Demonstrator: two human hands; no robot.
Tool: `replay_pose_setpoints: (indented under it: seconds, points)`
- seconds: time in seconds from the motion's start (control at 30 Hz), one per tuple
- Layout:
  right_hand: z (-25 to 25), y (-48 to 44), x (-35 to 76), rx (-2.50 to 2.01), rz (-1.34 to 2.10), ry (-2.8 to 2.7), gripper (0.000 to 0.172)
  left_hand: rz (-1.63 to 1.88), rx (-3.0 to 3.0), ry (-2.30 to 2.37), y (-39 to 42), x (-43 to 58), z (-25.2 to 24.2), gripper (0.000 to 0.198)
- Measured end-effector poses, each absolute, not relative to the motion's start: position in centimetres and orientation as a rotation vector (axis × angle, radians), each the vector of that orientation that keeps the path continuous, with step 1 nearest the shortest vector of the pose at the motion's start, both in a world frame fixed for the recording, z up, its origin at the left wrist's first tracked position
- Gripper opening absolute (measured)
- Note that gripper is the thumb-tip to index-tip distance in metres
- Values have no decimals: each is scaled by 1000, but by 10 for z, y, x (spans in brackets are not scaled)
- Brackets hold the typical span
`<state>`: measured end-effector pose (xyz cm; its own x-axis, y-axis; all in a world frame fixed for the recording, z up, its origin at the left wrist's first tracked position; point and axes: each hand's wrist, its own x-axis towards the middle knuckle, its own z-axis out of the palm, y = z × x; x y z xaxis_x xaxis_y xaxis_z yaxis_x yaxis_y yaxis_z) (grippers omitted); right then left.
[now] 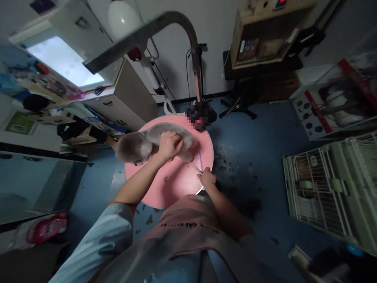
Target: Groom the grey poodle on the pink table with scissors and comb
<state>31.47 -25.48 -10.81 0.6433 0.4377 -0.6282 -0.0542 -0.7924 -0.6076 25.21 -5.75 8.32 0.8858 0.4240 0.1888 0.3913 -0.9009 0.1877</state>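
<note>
The animal (pixel 154 133), grey and fluffy, is on the round pink table (pixel 179 186) at the centre of the frame, stretched across its upper part with the left end reaching past the rim. The left hand (pixel 170 146) rests against its side, fingers curled in; whether they grip fur or a leg, I cannot tell. The right hand (pixel 207 179), near the table's lower right edge, is closed around a thin tool (pixel 198 169), too blurred to identify, which points up and left towards the animal. A purple strip (pixel 200 159) shows just beside it. A small grey tuft (pixel 165 179) lies below the left hand. A curved bar (pixel 176 17) arches across the top of the frame, and a wire cage (pixel 315 192) stands at the right, on the blue floor (pixel 250 157).
</note>
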Motion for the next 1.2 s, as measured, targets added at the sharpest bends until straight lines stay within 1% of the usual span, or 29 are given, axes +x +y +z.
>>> replay_pose_setpoints:
  seconds: [0.03,0.13,0.2,0.3,0.43,0.5,0.57,0.63,0.67,0.77,0.93,1.07,1.13,1.2]
  points:
    - [-111,-255,312,-2267,1087,-281,41,362,2913,647,-55,250,83,24]
    - [-113,-258,312,-2186,1111,-227,17,448,2922,728,-52,244,84,20]
    - [-110,-260,311,-2053,1121,-211,9,514,2924,787,-52,241,83,18]
    - [-95,-244,295,-1744,1144,-215,18,596,2934,838,-55,237,80,16]
    - [-61,-190,260,-1247,1240,-272,25,654,2940,911,-62,231,75,16]
    - [-46,-177,253,-1035,1301,-334,32,671,2933,930,-66,225,72,16]
    - [-42,-184,258,-762,1396,-406,40,701,2902,927,-71,216,70,18]
    - [-49,-206,271,-494,1465,-429,46,771,2851,921,-78,204,67,19]
    - [-54,-218,279,-452,1465,-411,49,811,2828,923,-83,198,65,19]
    - [-69,-243,299,-687,1418,-392,48,903,2821,907,-97,180,59,18]
    - [-65,-244,329,-974,1555,-622,35,1017,2912,892,-123,155,47,12]
    - [-34,-232,379,-1276,1398,-974,27,1099,2915,1027,-147,142,39,9]
    - [-11,-217,402,-1399,1357,-1314,24,1138,2930,1054,-159,137,33,8]
    - [15,-196,416,-1413,1401,-1663,26,1160,2954,1048,-170,131,24,8]
